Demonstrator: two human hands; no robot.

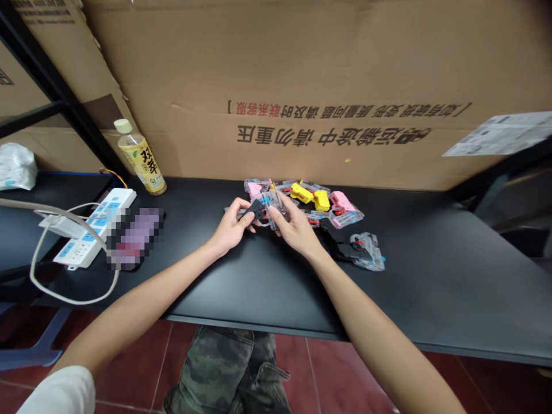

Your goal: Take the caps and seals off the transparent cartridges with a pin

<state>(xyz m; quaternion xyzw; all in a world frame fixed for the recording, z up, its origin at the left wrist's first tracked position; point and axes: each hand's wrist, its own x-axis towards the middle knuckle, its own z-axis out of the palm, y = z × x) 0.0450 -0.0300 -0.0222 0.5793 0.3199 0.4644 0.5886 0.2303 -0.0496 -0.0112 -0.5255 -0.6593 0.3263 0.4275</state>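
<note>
Both my hands are together over the middle of the table, holding what looks like a small clear plastic toy gun (272,202) with a black part and blue bits inside. My left hand (233,225) is closed on the black part (255,210). On the clear body, my right hand (296,226) is closed with its thumb on the near face. Fingers cover much of the toy. Just behind lies a pile of similar clear pieces with yellow parts (302,193) and pink parts (342,201). Right of my right wrist rests a clear-and-black piece (366,251).
A black table (250,282) spans the view, backed by a large cardboard sheet (302,63). To the left stand a yellow drink bottle (142,158) and a white power strip (97,227) with looping cables. A blurred-out phone-like object (137,237) lies beside the strip.
</note>
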